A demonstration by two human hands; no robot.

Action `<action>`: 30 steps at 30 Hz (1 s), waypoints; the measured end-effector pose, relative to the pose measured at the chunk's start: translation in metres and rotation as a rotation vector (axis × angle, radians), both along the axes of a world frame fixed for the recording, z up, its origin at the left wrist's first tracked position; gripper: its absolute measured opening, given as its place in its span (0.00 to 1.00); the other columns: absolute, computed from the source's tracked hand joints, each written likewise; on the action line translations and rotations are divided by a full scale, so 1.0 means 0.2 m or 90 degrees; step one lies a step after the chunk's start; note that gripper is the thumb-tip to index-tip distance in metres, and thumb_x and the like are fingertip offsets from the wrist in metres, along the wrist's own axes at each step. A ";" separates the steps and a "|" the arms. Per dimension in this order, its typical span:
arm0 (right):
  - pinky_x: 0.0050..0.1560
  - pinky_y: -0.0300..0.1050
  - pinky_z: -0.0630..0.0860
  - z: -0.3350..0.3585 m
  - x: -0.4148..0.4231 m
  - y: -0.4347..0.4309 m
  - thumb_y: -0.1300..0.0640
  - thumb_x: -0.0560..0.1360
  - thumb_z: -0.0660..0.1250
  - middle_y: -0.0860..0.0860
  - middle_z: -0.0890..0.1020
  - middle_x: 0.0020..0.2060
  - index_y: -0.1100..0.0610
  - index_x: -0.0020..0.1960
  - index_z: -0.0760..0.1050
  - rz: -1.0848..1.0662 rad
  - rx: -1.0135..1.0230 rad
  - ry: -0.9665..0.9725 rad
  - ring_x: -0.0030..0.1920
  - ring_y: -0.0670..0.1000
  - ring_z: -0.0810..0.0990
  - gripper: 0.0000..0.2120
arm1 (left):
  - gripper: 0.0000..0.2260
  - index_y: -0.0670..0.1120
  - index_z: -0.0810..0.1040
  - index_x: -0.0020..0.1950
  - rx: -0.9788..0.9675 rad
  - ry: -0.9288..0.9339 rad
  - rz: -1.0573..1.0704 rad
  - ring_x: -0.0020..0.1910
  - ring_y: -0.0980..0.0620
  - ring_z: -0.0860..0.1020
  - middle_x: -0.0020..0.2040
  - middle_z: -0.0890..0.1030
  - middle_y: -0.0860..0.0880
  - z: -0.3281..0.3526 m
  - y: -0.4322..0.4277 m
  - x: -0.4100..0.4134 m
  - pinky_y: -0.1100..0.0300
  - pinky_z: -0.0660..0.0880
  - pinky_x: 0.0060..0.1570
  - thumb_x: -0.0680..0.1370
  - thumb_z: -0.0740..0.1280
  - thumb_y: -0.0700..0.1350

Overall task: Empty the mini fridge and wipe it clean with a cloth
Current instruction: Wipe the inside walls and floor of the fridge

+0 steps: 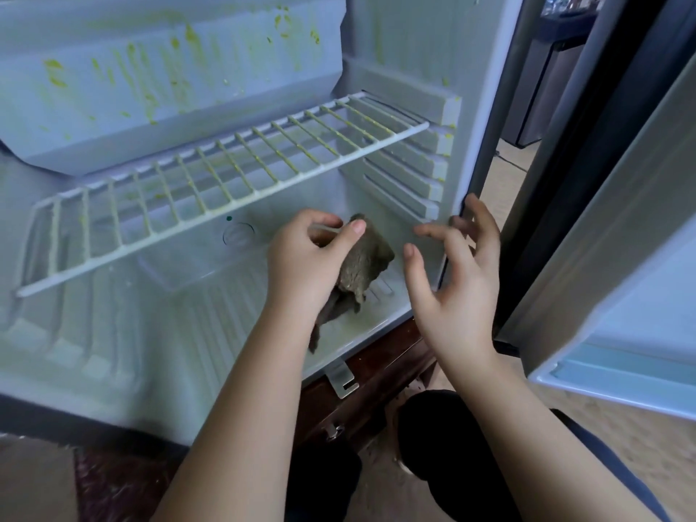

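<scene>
Fridge [188, 352] interior, open and seen from above, fills the left and centre of the frame as I look through the head camera. Its pale back wall [150, 81] in the upper left is streaked with yellow-green smears. A white wire shelf [226, 175] slants across the middle, from lower left to upper right, with the same green specks on its bars.

Below the shelf, at the centre of the frame, my left hand [309, 265] grips a bunched grey-brown cloth [363, 265], thumb and fingers curled round it, over the fridge's ribbed floor. A tail of the cloth hangs down beside the wrist. I cannot tell whether the cloth touches the floor.

My right hand [455, 284] is right of centre, near the cloth but apart from it, fingers spread wide and holding nothing.

The open door [621, 258] stands along the right edge. Dark wood [376, 378] shows under the fridge's front lip, and dark trousers [433, 438] sit at lower centre.
</scene>
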State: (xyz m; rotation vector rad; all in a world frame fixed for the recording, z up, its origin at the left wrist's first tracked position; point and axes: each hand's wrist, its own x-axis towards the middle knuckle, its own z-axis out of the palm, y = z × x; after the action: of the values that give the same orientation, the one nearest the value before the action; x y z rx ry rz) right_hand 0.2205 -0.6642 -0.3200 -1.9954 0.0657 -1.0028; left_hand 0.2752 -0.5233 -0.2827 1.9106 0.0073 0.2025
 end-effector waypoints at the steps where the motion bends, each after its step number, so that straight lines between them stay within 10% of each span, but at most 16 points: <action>1: 0.67 0.40 0.65 0.00 0.00 0.00 0.54 0.75 0.68 0.58 0.68 0.68 0.58 0.52 0.80 0.002 -0.019 -0.013 0.66 0.54 0.70 0.10 | 0.05 0.53 0.79 0.43 -0.024 0.031 -0.005 0.40 0.58 0.81 0.39 0.83 0.53 0.00 0.00 0.00 0.63 0.75 0.42 0.73 0.74 0.49; 10: 0.48 0.36 0.69 -0.07 0.04 0.08 0.57 0.73 0.70 0.44 0.81 0.44 0.55 0.52 0.78 0.070 -0.046 0.141 0.49 0.49 0.78 0.08 | 0.13 0.52 0.81 0.50 -0.142 0.127 -0.181 0.47 0.53 0.83 0.42 0.85 0.54 0.09 0.08 -0.01 0.53 0.80 0.52 0.76 0.68 0.33; 14: 0.46 0.39 0.71 -0.05 0.05 0.06 0.61 0.73 0.69 0.45 0.80 0.40 0.54 0.43 0.77 0.040 -0.055 0.119 0.45 0.48 0.78 0.03 | 0.12 0.54 0.80 0.45 -0.052 0.034 -0.103 0.40 0.60 0.80 0.37 0.84 0.59 0.10 0.15 0.01 0.64 0.78 0.38 0.76 0.70 0.35; 25: 0.66 0.37 0.66 -0.01 0.07 0.06 0.53 0.79 0.64 0.46 0.74 0.64 0.53 0.70 0.68 0.194 -0.044 0.161 0.67 0.45 0.70 0.20 | 0.18 0.58 0.82 0.43 -0.006 -0.135 -0.185 0.46 0.61 0.81 0.42 0.84 0.61 0.11 0.16 0.01 0.65 0.74 0.51 0.76 0.67 0.33; 30: 0.50 0.37 0.73 -0.01 0.09 0.07 0.58 0.73 0.71 0.44 0.81 0.43 0.52 0.49 0.79 0.150 -0.094 0.164 0.48 0.45 0.78 0.05 | 0.16 0.56 0.82 0.44 0.044 -0.149 -0.178 0.45 0.61 0.82 0.41 0.84 0.61 0.12 0.15 0.00 0.69 0.74 0.50 0.74 0.70 0.33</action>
State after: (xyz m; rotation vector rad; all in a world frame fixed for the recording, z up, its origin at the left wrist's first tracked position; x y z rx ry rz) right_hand 0.2376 -0.6498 -0.3216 -2.1989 -0.1052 -0.6125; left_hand 0.2751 -0.4931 -0.2594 1.9215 -0.4262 0.2375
